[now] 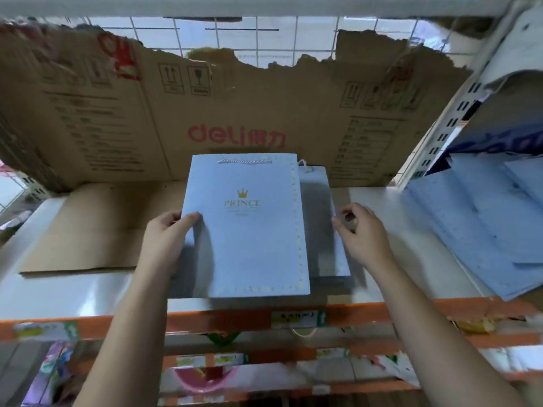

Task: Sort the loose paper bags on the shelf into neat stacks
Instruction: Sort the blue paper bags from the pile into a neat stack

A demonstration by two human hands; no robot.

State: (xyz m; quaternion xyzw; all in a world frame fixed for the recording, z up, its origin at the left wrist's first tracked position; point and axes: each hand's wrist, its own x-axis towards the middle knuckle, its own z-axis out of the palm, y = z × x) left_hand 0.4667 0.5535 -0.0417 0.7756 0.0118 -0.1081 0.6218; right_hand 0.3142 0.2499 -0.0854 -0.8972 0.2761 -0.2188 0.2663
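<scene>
In the head view, our left hand (167,233) grasps the left edge of the pale blue bag (249,236), over a second bag (320,224) in the middle of the shelf (73,292). Our right hand (364,233) is relaxed, holding nothing, just beside the second bag's right edge.

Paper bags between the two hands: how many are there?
2. The PRINCE bag lies on top, held at its left edge by the left hand; a second bag shows beneath it on the right, by the right hand. More may hide underneath.
</scene>
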